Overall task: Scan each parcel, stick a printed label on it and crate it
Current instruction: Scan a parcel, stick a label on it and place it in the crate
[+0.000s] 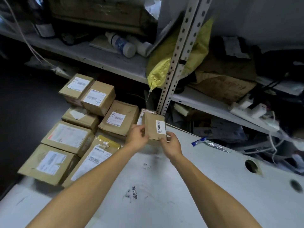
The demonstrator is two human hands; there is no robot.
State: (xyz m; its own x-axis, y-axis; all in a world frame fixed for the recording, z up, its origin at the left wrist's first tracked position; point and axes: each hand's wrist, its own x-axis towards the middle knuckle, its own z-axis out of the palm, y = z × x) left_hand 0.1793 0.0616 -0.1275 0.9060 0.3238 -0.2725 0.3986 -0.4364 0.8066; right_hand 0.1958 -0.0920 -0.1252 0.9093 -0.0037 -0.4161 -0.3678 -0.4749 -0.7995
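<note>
Small brown cardboard parcel [153,127] is held upright above the far edge of the white scuffed worktable [164,178], between both hands. Left hand [137,137] grips the parcel's left edge, fingers curled round it. Right hand [171,144] pinches the lower right corner, thumb on the front face. A narrow white printed label [160,127] with a barcode is already stuck to the front face, near the right edge.

Step judged: the parcel is being turned over for inspection or readied for scanning. No scanner and no crate can be made out in this view.

Notes for doing the step well:
1. The labelled face is best kept flat toward the reader; the parcel looks thin and may flex, so support from both edges is advised.
2. Fingers should be kept off the barcode; the right thumb lies just below the label and could cover it if slid upward.
3. If a further label is to be added, a bare area to the left of the existing one should be chosen, and the label pressed from the centre outward.

To the left, below table level, a stack of labelled brown cardboard boxes [115,119] is seen. Behind stands a grey metal shelf rack [177,63] with cluttered shelves. A blue-and-silver foil sachet [209,143] lies on the table, well apart from the hands.
</note>
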